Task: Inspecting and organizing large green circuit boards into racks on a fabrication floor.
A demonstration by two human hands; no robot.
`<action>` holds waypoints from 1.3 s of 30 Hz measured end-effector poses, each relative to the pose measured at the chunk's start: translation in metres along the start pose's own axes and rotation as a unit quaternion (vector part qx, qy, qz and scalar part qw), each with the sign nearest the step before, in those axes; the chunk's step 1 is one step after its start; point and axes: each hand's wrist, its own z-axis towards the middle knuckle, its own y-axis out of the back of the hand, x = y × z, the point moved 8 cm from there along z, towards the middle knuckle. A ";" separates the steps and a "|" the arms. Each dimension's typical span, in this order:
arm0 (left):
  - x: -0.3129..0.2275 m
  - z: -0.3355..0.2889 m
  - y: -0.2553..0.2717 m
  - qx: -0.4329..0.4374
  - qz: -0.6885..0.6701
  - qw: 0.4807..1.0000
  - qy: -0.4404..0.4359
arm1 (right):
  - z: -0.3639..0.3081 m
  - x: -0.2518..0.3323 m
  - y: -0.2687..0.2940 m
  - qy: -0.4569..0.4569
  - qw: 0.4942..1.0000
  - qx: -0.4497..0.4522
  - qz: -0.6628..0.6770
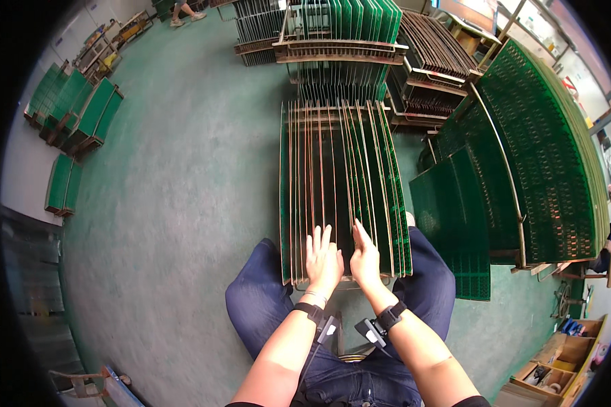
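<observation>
Between my knees stands a rack of upright green circuit board panels (399, 197), their thin coppery edges running away from me. My left hand (324, 261) lies with fingers stretched over the near ends of the panels left of the middle. Facing it, my right hand (365, 259) is held edge-up with straight fingers along the panels on the right. A dark gap in the row separates the two hands. Neither hand is wrapped round a panel; whether the palms press on the panels I cannot tell. Each wrist wears a black strap with a small device.
More racks of green panels (349, 20) stand straight ahead. A big stack of green perforated panels (536, 163) leans close on my right. Brown racks (434, 47) stand behind it. Smaller green panel racks (91, 115) line the left wall, and a wooden compartment box (563, 353) sits lower right.
</observation>
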 end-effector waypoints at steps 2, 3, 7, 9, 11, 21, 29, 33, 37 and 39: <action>0.007 -0.005 0.003 -0.015 -0.039 0.999 -0.005 | -0.011 0.000 -0.001 0.001 1.000 0.009 0.023; 0.009 -0.006 0.003 -0.017 -0.036 0.999 -0.005 | -0.017 0.001 0.000 0.005 1.000 0.021 0.020; 0.017 -0.007 0.032 -0.082 -0.084 0.993 -0.026 | -0.039 0.006 0.008 0.001 0.997 0.072 0.027; 0.016 -0.001 0.059 -0.010 -0.281 0.959 0.025 | -0.046 -0.003 0.021 -0.013 0.996 0.082 0.027; -0.011 0.006 0.133 0.004 -0.315 0.949 0.021 | -0.052 -0.021 0.042 -0.062 0.992 0.093 0.056; 0.075 -0.104 0.352 -0.102 -0.648 0.749 0.096 | -0.078 -0.012 0.060 -0.256 0.872 0.175 0.380; 0.111 -0.142 0.302 -0.038 -0.807 0.588 -0.041 | -0.072 0.037 0.094 -0.156 0.783 0.182 0.574; 0.120 -0.155 0.254 -0.232 -0.795 0.544 0.137 | -0.078 0.048 0.099 -0.112 0.771 0.134 0.613; 0.096 -0.170 0.184 -0.188 -0.826 0.474 0.242 | -0.102 0.072 0.086 -0.105 0.783 0.134 0.598; 0.101 -0.169 0.184 -0.186 -0.840 0.452 0.235 | -0.113 0.072 0.091 -0.112 0.796 0.155 0.575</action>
